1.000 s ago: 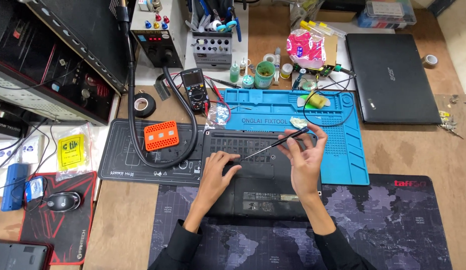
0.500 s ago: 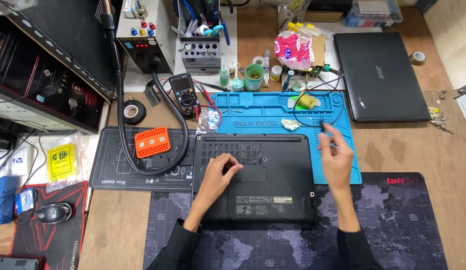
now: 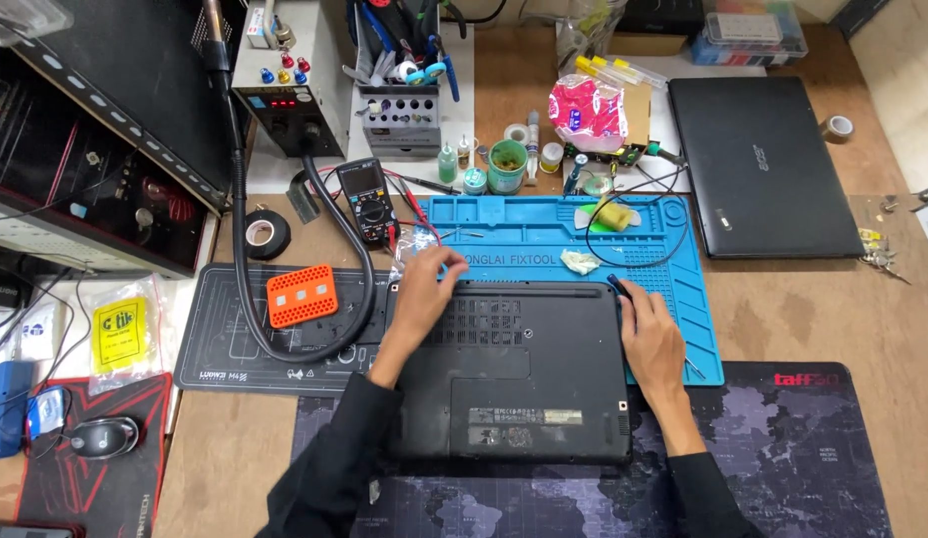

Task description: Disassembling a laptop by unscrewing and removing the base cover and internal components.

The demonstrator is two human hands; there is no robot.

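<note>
Handling: black laptop, lying base-up on the tabletop, half over the blue repair mat.
Left hand: fingers spread at the far left corner, grip loose.
Right hand: along the right edge, grip pinching a dark screwdriver.
Advice: steady both corners; keep the tip off the casing.
Nearby: orange screw tray, multimeter.

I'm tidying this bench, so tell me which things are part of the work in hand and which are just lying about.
In hand:
- black laptop, underside up
- left hand at its top-left corner
- right hand at its right edge, on a dark tool
- blue mat underneath

Lying about:
- multimeter
- orange block
- tape roll
- second laptop, closed
- mouse
</note>
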